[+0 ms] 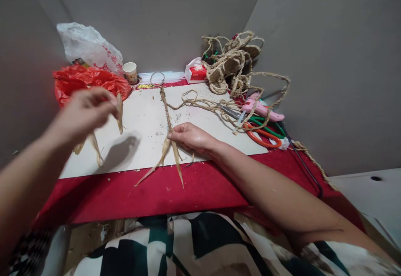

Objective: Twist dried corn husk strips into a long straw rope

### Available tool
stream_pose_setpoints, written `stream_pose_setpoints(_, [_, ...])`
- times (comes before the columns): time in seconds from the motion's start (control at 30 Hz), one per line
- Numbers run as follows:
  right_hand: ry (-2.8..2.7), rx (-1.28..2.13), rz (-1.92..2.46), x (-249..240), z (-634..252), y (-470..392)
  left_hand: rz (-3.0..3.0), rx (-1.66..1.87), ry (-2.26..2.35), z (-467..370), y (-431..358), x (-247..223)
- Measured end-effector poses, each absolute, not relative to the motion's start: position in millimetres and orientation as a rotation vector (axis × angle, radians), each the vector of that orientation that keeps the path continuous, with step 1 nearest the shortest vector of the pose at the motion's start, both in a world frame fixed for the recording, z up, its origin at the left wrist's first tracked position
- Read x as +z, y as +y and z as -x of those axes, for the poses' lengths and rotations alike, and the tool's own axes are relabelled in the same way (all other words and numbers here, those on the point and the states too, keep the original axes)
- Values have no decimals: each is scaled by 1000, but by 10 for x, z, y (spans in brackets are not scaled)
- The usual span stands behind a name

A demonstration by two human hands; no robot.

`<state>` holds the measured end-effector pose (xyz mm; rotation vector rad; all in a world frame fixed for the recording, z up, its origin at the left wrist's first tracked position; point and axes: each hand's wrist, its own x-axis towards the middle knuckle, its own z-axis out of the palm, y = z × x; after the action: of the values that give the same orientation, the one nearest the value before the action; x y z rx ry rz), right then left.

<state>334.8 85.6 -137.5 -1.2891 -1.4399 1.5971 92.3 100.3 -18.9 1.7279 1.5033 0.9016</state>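
Observation:
My left hand [90, 107], slightly blurred, is raised over the left side of the white board [147, 105]. Its fingers pinch a pale dried husk strip [120, 115] that hangs downward. On the board, my right hand [189, 136] grips the lower end of a thin braided cord [166, 109] between thumb and fingers. From below that grip, two loose husk ends [177, 163] fan out toward the front edge. More pale husk strips [95, 148] lie under my left forearm, partly hidden.
Behind my left hand are a red plastic bag [103, 82], a white plastic bag [84, 44] and a paper cup [130, 73]. At the back right sit a tissue pack [196, 71], coiled rope [228, 65], a pink glue gun [261, 109] and orange-handled scissors [266, 138]. Walls enclose the red-covered table [200, 192].

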Motion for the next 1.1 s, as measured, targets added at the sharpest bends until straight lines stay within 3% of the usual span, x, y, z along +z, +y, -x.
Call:
stream_pose_setpoints(0.07, [-1417,1647,1239,-1397,-3357,871,-1872,527,1543,-1062,1054,-502])
stream_pose_setpoints(0.17, [-1380,1705,1189,-1418,-3360,891,-2116,711,1506,-1283,1086,-920])
stream_pose_setpoints(0.27, [-1340,1752,1144,-1413,-3358,899,-1936,489,1183,-1481,1034,-1108])
stream_pose_setpoints(0.5, [-1299,1809,1045,-1346,-3420,899,-1389,481,969,-1600,1040,-1078])
stream_pose_setpoints(0.8, [-1277,1953,924,-1397,-3494,958,-1500,605,984,-1541,1156,-1112])
stream_pose_setpoints(1.1, [-1339,1923,970,-1395,-3480,973,-1140,525,893,-1644,1161,-1180])
